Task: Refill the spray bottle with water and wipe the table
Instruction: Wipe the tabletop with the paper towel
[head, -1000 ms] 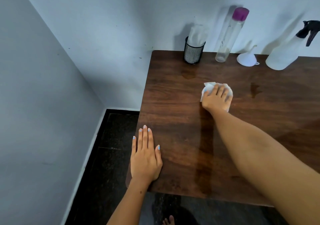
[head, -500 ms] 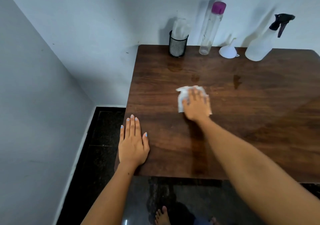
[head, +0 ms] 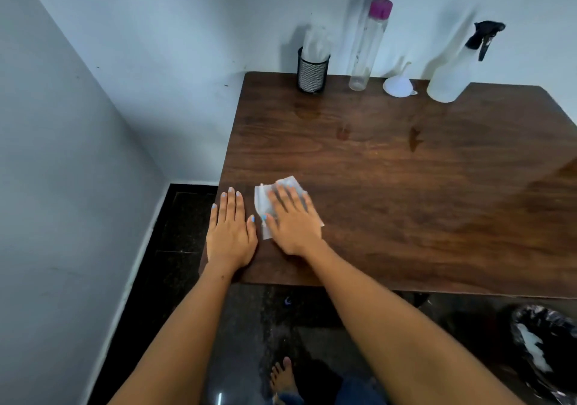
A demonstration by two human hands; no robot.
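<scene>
The right hand presses flat, fingers straight, on a white paper wipe near the left front corner of the dark brown wooden table. The left hand lies flat just beside it, holding nothing. A translucent spray bottle with black trigger stands at the table's far edge.

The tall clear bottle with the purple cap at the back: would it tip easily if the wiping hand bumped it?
Probably yes. The tall clear bottle is narrow with a small base, and looks nearly empty, so likely light. It stands beside the white funnel, so a fall could knock that. Once down, its round body would probably roll.
</scene>
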